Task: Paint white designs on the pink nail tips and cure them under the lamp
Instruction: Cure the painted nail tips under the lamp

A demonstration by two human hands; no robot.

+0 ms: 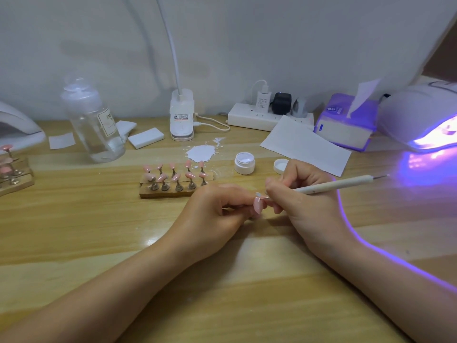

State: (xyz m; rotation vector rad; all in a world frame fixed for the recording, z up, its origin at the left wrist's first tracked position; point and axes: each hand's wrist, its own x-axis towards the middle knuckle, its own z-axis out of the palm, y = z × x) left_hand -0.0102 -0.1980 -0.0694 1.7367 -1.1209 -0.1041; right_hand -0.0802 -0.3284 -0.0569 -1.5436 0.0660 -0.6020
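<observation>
My left hand (212,211) pinches a pink nail tip (257,206) just above the wooden table. My right hand (300,194) grips a white dotting pen (341,183), whose metal point touches the top of that nail tip. Behind my hands a wooden rack (173,188) carries several pink nail tips on small stands. An open white jar of white gel (244,162) stands to the right of the rack, its lid (280,166) beside it. The curing lamp (420,117) glows purple at the far right.
A white paint smear (200,152) lies behind the rack. A clear bottle (92,120), a desk lamp base (182,115), a power strip (254,117), a paper sheet (305,147) and a tissue pack (346,122) line the back. Another rack (13,169) and a second lamp (14,120) stand at the left.
</observation>
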